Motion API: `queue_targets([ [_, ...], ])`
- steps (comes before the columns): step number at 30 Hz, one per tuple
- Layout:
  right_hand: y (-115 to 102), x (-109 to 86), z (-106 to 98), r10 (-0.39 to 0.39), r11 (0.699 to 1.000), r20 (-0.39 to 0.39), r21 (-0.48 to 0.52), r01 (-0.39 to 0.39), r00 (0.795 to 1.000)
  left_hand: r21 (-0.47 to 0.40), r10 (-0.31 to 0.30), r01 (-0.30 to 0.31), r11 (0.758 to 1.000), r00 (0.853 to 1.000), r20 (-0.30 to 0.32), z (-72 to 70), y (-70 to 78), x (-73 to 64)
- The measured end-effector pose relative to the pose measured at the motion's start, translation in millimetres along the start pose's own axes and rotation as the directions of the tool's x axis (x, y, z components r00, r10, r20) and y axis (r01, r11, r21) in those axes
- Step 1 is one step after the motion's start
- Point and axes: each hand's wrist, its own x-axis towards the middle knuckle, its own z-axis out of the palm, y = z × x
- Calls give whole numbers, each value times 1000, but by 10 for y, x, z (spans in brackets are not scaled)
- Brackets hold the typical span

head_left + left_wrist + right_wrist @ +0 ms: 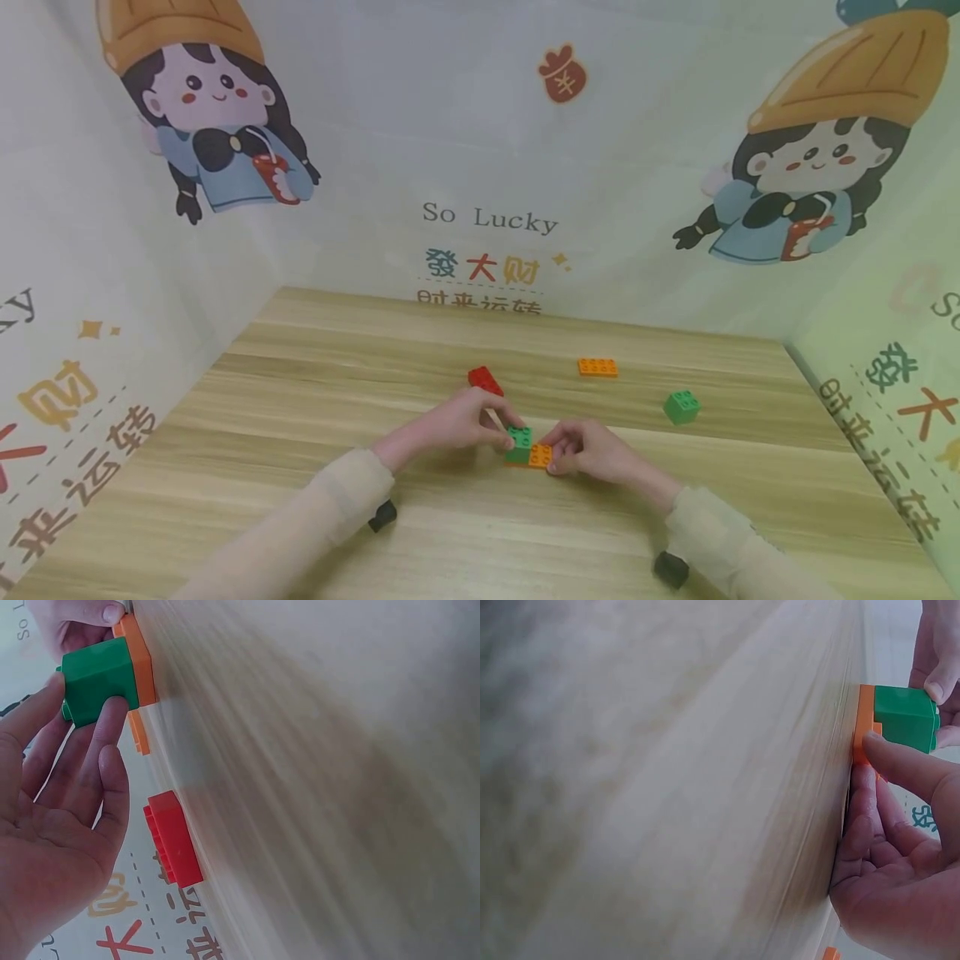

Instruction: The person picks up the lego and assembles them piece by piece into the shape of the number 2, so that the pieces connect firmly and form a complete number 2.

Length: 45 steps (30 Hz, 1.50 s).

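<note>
A green block (518, 446) sits on the left end of a flat orange block (541, 456), which lies on the wooden table. My left hand (480, 421) pinches the green block between thumb and fingers, as the left wrist view shows from the side. At the orange block's right end, my right hand (592, 452) grips it with thumb and fingers. In the right wrist view the right thumb lies on the near face of the orange block (865, 712), just beside the green block (906, 718). Studs stay visible on the orange block's bare right half.
A red block (486, 381) lies behind the left hand. Farther back is a second flat orange block (597, 367), and to the right stands another green block (682, 407). A printed cloth (360, 167) encloses the wooden table (487, 533) at the back and sides.
</note>
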Motion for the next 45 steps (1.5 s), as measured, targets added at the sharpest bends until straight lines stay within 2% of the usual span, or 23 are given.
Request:
queue_targets([
  [13,-84,-22,-24,-13,1000,16,26,12,1000,-41,34,-35,999,999,-10,-2,-35,-6],
  [29,-87,-27,-16,-7,999,10,35,7,1000,-45,-2,1,999,1000,-18,13,-32,-17],
  [45,-61,-25,-14,14,1000,8,26,-14,1000,-40,30,-30,999,999,-16,54,-84,-6],
])
